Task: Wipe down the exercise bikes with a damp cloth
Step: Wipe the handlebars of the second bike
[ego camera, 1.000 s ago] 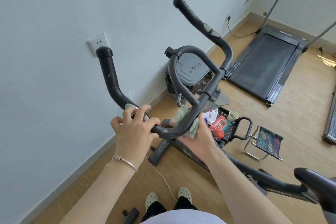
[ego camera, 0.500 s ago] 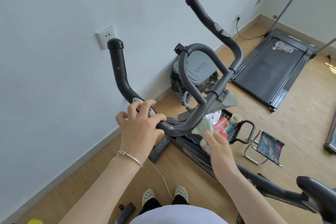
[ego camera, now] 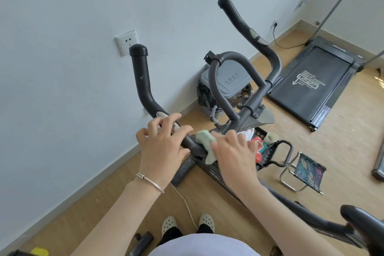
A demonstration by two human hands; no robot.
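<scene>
A person stands over a black tubular exercise bike handlebar [ego camera: 143, 89] whose 2 horn-shaped grips rise toward a white wall. The left hand [ego camera: 164, 147], with a thin silver bracelet [ego camera: 149, 180] at the wrist, lies on the lower bend of the left grip, its fingers slightly apart and curled over the bar beside a small silver sensor plate. Just to its right, the right hand [ego camera: 234, 156] holds a crumpled pale green cloth [ego camera: 204, 141] against the middle of the bar, with the fingers bent over the cloth and a fold of it hanging below the tube; the thumb is hidden. The 2 hands are close but not touching. Behind the bar a grey bin lid [ego camera: 230, 78] sits by the wall, and a white wall socket [ego camera: 126, 42] is mounted near the left grip's tip. On the wooden floor lie a black treadmill [ego camera: 311, 83], a black perforated tray [ego camera: 268, 151] holding a pale paper cup [ego camera: 271, 137] and red packets, and a small folding stool with a leaf-print seat [ego camera: 307, 169]. The black saddle [ego camera: 361, 222] shows at lower right.
</scene>
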